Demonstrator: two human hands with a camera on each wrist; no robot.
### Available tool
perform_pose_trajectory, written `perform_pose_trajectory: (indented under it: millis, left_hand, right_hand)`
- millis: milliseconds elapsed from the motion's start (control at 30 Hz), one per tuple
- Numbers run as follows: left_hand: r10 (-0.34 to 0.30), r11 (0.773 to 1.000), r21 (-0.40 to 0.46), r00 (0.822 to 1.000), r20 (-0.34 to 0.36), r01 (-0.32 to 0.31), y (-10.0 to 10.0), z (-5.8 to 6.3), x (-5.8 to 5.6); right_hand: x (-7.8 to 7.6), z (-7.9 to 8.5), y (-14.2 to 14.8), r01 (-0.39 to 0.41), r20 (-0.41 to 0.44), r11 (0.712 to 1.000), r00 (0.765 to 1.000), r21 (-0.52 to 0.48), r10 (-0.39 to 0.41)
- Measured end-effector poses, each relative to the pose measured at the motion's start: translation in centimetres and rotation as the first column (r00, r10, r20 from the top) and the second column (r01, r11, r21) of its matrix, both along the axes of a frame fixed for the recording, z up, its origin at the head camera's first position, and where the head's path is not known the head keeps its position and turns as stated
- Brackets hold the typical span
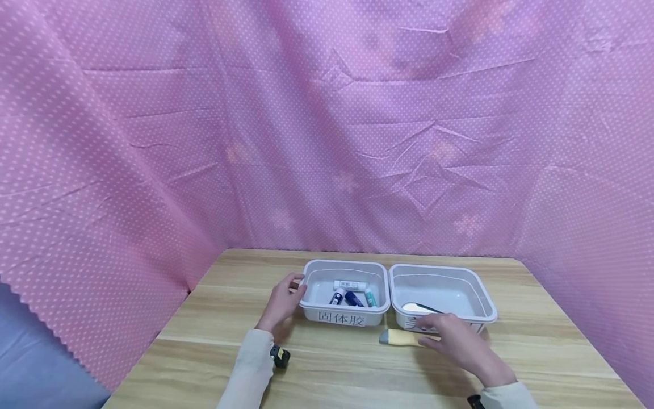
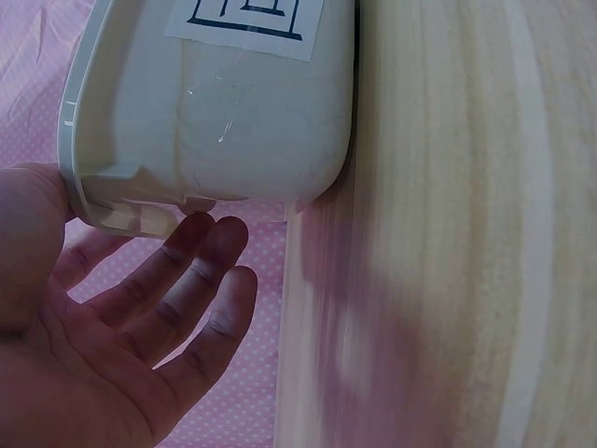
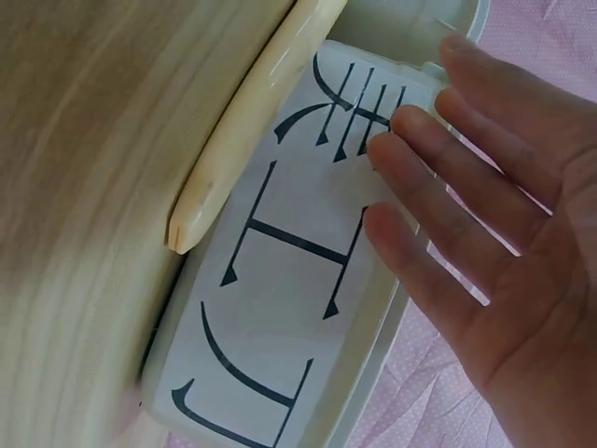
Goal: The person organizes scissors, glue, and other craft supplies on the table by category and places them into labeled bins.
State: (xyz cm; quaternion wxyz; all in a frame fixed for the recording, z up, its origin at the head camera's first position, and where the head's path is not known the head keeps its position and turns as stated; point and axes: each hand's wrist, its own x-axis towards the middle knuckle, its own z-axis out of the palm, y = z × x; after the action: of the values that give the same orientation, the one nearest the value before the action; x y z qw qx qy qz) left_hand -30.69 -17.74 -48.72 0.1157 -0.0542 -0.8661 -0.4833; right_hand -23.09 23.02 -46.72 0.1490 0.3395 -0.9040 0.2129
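Note:
My left hand (image 1: 283,301) is at the left end of a white plastic bin (image 1: 306,307), its loosely bent fingers touching the rim. Inside that bin lie several glue sticks: a white one (image 1: 350,286), dark blue ones (image 1: 353,299) and a teal one (image 1: 370,298). My right hand (image 1: 457,342) hovers by the front of a second white bin (image 1: 482,309), fingers extended and nothing in its grasp. Below its fingers, along that bin's front, a yellow utility knife (image 1: 402,337) with a grey end lies on the table. A slim white and black object (image 1: 420,307) is in the second bin.
Both bins stand side by side on a wood-grain table (image 1: 204,335). Black lettering marks a paper label (image 1: 341,318) on the left bin and another label (image 3: 280,252) on the right one. Pink dotted cloth (image 1: 357,142) hangs behind and around the table.

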Motion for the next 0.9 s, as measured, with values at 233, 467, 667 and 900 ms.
perform_pose_trajectory:
  millis: [233, 467, 667, 900]
  left_hand:
    - [0.0, 1.0, 0.003, 1.0, 0.002, 0.0, 0.0, 0.0, 0.0]
    - [0.004, 1.0, 0.006, 1.0, 0.006, -0.004, 0.0, 0.1, 0.2]
    - [0.005, 1.0, -0.004, 1.0, -0.003, -0.005, 0.0, 0.1, 0.1]
    - [0.009, 1.0, -0.005, 1.0, -0.001, -0.009, 0.0, 0.1, 0.1]
  right_hand:
    - [0.0, -0.3, 0.1, -0.009, -0.008, 1.0, 1.0, 0.011, 0.009]
    - [-0.2, -1.0, 0.0, -0.022, 0.001, 0.999, 1.0, 0.03, 0.022]
    - [-0.1, -1.3, 0.0, -0.012, 0.009, 0.998, 1.0, 0.062, 0.012]
    - [0.2, -1.7, 0.0, 0.004, 0.045, 0.997, 0.999, 0.074, -0.007]
